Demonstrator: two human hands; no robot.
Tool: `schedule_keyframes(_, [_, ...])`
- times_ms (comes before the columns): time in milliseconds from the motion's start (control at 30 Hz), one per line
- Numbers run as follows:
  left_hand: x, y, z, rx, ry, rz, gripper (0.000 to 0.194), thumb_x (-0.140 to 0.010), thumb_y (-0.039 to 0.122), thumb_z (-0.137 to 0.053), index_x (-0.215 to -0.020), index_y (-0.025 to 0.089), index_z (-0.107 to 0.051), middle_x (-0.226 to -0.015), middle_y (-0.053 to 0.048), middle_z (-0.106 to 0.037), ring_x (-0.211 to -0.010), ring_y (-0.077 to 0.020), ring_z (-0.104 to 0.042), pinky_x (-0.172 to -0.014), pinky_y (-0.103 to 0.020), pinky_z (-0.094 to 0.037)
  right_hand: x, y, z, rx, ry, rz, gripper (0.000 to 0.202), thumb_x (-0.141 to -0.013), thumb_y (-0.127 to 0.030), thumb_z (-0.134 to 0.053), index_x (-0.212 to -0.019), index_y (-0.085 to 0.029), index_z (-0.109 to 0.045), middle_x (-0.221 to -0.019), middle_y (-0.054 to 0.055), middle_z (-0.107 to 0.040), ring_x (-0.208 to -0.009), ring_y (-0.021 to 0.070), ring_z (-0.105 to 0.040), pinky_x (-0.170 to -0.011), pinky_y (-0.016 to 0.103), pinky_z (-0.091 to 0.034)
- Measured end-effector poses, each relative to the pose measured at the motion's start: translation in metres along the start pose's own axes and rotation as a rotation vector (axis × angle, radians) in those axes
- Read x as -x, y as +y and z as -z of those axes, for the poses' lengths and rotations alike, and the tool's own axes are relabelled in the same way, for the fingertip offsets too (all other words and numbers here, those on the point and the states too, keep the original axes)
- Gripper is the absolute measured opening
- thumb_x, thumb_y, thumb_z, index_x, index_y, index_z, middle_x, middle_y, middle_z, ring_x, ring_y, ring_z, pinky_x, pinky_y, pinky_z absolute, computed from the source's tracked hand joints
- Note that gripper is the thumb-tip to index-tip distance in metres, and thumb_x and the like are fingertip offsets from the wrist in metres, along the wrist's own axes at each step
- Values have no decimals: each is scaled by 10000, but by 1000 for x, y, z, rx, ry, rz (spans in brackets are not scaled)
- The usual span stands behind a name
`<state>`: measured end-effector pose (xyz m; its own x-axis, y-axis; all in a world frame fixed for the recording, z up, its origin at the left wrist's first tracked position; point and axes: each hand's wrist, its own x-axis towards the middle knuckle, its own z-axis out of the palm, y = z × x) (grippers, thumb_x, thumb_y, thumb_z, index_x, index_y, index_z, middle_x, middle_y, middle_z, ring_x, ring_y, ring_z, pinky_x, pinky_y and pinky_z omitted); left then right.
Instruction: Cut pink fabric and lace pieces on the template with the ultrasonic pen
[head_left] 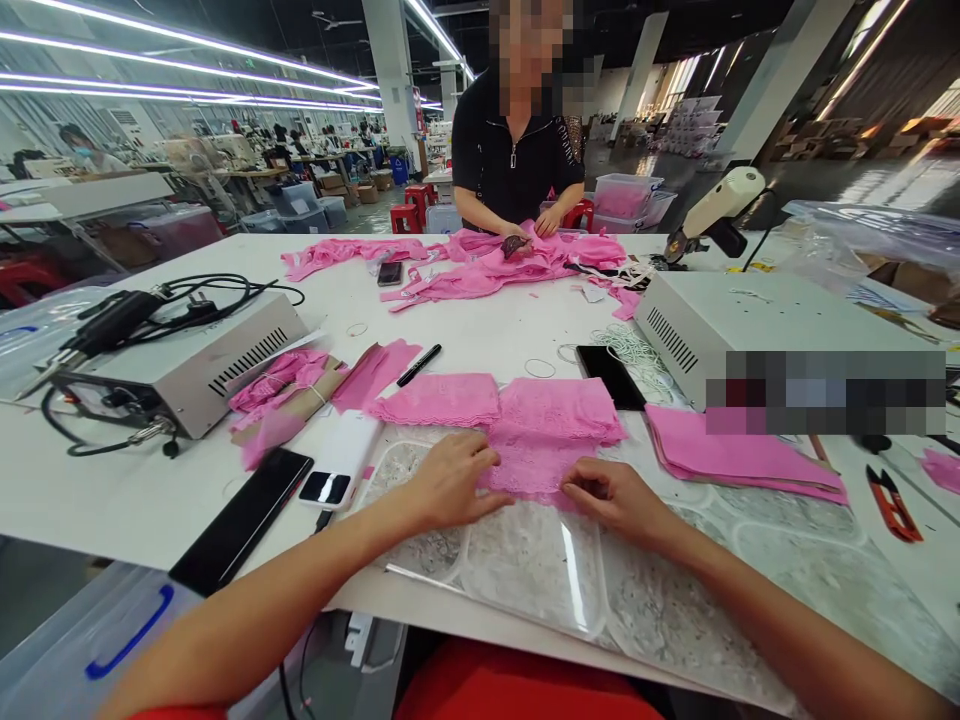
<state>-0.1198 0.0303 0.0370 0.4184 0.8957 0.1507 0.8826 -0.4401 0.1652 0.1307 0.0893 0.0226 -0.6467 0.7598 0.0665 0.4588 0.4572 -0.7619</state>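
A pink lace fabric piece (529, 462) lies on a clear plastic sheet (529, 570) over a marbled surface in front of me. My left hand (459, 482) rests at the piece's left edge, fingers and thumb spread apart. At the lower right corner, my right hand (621, 498) has thumb and fingers pinched together on the fabric edge. Another pink lace strip (439, 400) lies flat just beyond my left hand. To the right of my right hand sits a stack of folded pink fabric (739, 450) on brown card.
Phones, a black pen (418, 366), a grey box (217, 360) with a black handheld tool, and another grey box (739, 310) flank the work area. Orange-handled snips (892, 503) lie at right. Across the table (465, 330), a person in black handles pink garments (517, 260).
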Motion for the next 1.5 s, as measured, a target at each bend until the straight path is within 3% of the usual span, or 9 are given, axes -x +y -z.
schedule_keyframes(67, [-11,15,-11,-45,29,-30,400,-808,531,-664,-936,155,-618,-977,-108,-612,-914,-267,-563,-823,-402,-442,1,-2,2,40,21,28,250,-849,-325,-497,-653,-189,-574,-609,0,-572,-545,116,-471,-503,243,-369])
schedule_keyframes(233, [-17,19,-28,-145,89,-95,67,-884,188,-543,-831,160,-575,-859,-96,-590,-829,-239,-544,-752,-388,-426,11,-12,13,155,16,112,222,-870,-266,-481,-683,-194,-575,-644,12,-586,-572,122,-500,-539,251,-405])
schedule_keyframes(567, [71,5,-1,-187,137,-312,241,-960,84,-386,-1123,139,-555,-896,-77,-621,-830,-193,-565,-841,-382,-470,44,-35,7,319,-308,194,197,-824,-95,-507,-674,-210,-564,-680,-3,-604,-613,129,-536,-565,250,-379])
schedule_keyframes(767, [89,6,-5,-129,85,-313,343,-931,64,-402,-1230,148,-547,-1133,-141,-655,-1056,-231,-607,-933,-416,-492,-9,-49,-11,299,-196,205,198,-850,-136,-520,-697,-194,-633,-681,13,-609,-604,129,-528,-584,256,-374])
schedule_keyframes(967, [88,7,-8,-96,46,-401,382,-947,82,-383,-1291,121,-545,-1327,-124,-603,-1273,-236,-525,-1073,-413,-442,-75,-73,-64,252,-142,222,100,-787,-166,-621,-864,-159,-684,-929,96,-687,-791,188,-605,-676,285,-410])
schedule_keyframes(1100, [93,0,-9,-96,12,-387,417,-957,98,-376,-1347,152,-512,-1352,-118,-587,-1297,-218,-513,-1102,-420,-426,-93,-73,-80,131,-96,198,90,-747,-84,-601,-724,-156,-650,-791,65,-675,-701,156,-587,-634,265,-407])
schedule_keyframes(1200, [97,-6,-7,-109,-12,-386,465,-929,85,-380,-1376,159,-486,-1385,-119,-557,-1334,-233,-473,-1105,-444,-419,-94,-65,-54,-27,34,151,109,-776,-107,-554,-708,-168,-614,-704,17,-643,-637,119,-558,-598,239,-417])
schedule_keyframes(1300, [97,-8,-3,-105,-6,-404,512,-871,56,-404,-1363,164,-492,-1371,-115,-571,-1326,-238,-481,-1096,-462,-420,-78,-52,-6,-188,243,96,114,-834,-209,-489,-768,-183,-577,-718,-1,-625,-639,107,-561,-599,234,-454])
schedule_keyframes(1500, [88,-6,9,-73,70,-390,431,-841,57,-414,-1201,202,-599,-1243,-81,-661,-1207,-218,-570,-1095,-460,-398,12,-10,63,-598,694,-165,194,-745,-374,-653,-774,-196,-580,-628,-23,-604,-559,112,-582,-596,269,-515])
